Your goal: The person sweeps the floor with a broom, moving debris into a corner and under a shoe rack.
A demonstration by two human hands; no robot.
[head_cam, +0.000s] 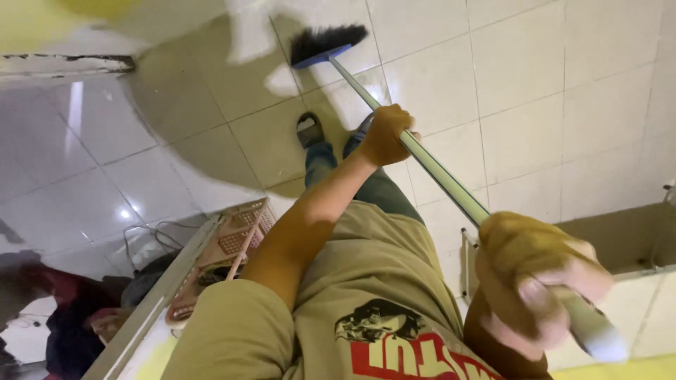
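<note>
Here both hands grip one broom, spaced well apart along its pale green handle so that the far one steers and the near one drives. The left hand is clenched round the handle about halfway down, knuckles up, the arm stretched out straight over the shirt. The right hand is wrapped round the handle's top end, close to the camera and blurred, thumb lying along the shaft. The handle slants away from the right hand, past the left, to the black bristles on a blue head, which rest on the cream floor tiles well beyond the left hand. A sandalled foot stands on the tiles just beside the left hand in view, behind the bristles. A pink lattice basket leans near the left elbow, with dark cables beside it. A low tiled ledge runs beyond the right hand.
</note>
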